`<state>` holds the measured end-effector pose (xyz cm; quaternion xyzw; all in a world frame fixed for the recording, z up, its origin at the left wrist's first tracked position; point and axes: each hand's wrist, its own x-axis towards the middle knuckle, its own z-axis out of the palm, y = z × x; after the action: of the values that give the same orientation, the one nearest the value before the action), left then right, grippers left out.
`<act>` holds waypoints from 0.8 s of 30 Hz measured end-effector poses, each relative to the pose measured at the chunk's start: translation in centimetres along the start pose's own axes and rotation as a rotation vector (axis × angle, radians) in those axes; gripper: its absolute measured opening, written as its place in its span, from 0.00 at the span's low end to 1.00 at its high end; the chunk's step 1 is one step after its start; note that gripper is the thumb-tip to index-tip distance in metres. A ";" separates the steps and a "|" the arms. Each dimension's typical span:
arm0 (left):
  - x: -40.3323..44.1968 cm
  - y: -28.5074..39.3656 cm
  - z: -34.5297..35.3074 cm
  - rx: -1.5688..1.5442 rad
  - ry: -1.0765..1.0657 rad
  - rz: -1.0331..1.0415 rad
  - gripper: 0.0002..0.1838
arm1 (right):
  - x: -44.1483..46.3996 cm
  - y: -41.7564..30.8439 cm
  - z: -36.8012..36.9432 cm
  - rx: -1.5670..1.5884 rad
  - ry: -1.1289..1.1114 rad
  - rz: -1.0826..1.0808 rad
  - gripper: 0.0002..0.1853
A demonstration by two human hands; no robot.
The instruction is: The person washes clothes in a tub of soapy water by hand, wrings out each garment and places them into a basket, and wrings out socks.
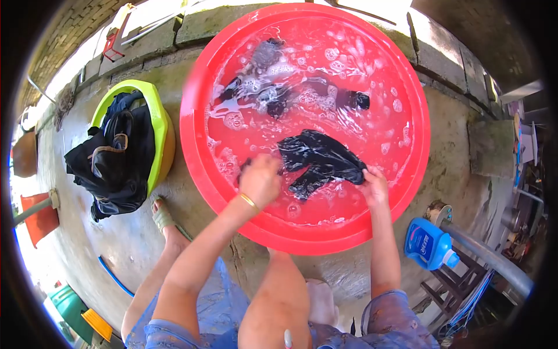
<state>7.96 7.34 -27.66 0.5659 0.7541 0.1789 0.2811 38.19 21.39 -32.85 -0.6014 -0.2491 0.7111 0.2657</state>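
A large red plastic tub holds sudsy water and wet dark clothes. My right hand pinches the edge of a wet black garment at the tub's near right side. My left hand, with a gold bangle at the wrist, is closed and slightly blurred over the water at the garment's left end. Dark cloth shows on both sides of its fingers, bunched in the grip. Farther back, more dark clothing floats half under the foam, with a dark sleeve-like piece to its right.
To the left, a yellow-green basin is heaped with dark clothes. A blue detergent bottle is at the right, near a metal pipe. A low block wall runs behind the tub. A blue hose lies on the concrete floor.
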 end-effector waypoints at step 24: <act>1.9 -1.7 -7.4 -0.976 -0.319 -0.139 0.13 | -4.9 1.8 15.2 0.208 -0.430 0.054 0.12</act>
<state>1.68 9.00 -23.36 0.3379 0.5664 0.4021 0.6351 23.66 16.22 -28.16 -0.4118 -0.2094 0.8515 0.2480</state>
